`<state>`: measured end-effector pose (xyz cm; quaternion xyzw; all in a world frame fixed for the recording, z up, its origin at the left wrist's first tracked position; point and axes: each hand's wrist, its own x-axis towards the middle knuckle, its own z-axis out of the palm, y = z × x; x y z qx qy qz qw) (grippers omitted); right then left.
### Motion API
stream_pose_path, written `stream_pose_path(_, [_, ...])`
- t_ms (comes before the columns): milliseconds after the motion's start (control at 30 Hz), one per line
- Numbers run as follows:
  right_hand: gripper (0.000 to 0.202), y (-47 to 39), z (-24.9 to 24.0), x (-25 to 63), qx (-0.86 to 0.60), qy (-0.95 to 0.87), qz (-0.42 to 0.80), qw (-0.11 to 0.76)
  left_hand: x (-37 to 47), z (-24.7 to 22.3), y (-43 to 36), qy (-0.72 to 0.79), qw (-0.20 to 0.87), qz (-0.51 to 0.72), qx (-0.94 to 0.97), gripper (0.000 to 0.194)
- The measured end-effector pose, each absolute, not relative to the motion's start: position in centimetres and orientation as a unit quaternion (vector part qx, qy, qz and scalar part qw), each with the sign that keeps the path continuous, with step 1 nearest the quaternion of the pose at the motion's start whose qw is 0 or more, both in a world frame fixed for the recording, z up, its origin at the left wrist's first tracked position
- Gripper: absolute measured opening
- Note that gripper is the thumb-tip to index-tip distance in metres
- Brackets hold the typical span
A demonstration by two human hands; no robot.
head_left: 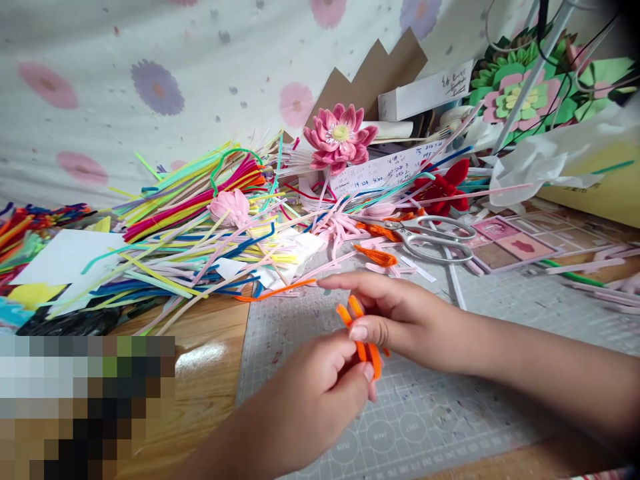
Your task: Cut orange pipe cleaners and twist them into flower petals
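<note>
Grey mat (425,417) before flowered curtain (225,67)

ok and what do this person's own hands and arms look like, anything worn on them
The left hand and right hand are bare, with no gloves, rings or bracelets visible. The left forearm and right forearm show no sleeves, watches or clear markings.

From the pipe cleaners (377,363) between the left hand (320,393) and right hand (405,317), over the cutting mat (450,407): scissors (406,235) at one o'clock, paper flowers (525,97) beyond; strip heap (190,200) at ten; pipe-cleaner flower (341,135) at twelve, farther back.
</note>
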<state>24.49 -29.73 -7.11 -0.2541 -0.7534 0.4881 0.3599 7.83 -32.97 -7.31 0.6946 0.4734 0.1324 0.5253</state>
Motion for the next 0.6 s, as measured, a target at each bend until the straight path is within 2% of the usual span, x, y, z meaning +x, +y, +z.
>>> stream_pose_path(67, [0.034,-29.6,-7.4,24.3,-0.236,-0.684,0.57,0.388,8.0,-7.3,-32.8,0.48,0.549,0.169,0.663,0.023])
stream_pose_path(133, [0.023,-29.6,-7.4,24.3,-0.249,-0.655,0.592,0.398,8.2,-7.2,-32.5,0.486,0.549,0.225,0.642,0.021])
stream_pose_path(200, [0.013,-29.5,-7.4,24.4,-0.282,-0.681,0.56,0.379,8.4,-7.3,-32.3,0.489,0.544,0.272,0.625,0.019])
stream_pose_path(400, [0.008,-29.6,-7.2,24.4,-0.342,-0.782,0.408,0.325,8.5,-8.2,-31.7,0.474,0.582,0.313,0.581,0.022])
stream_pose_path(600, [0.007,-29.6,-7.3,24.4,-0.353,-0.803,0.372,0.305,8.4,-8.2,-31.4,0.437,0.62,0.319,0.569,0.018])
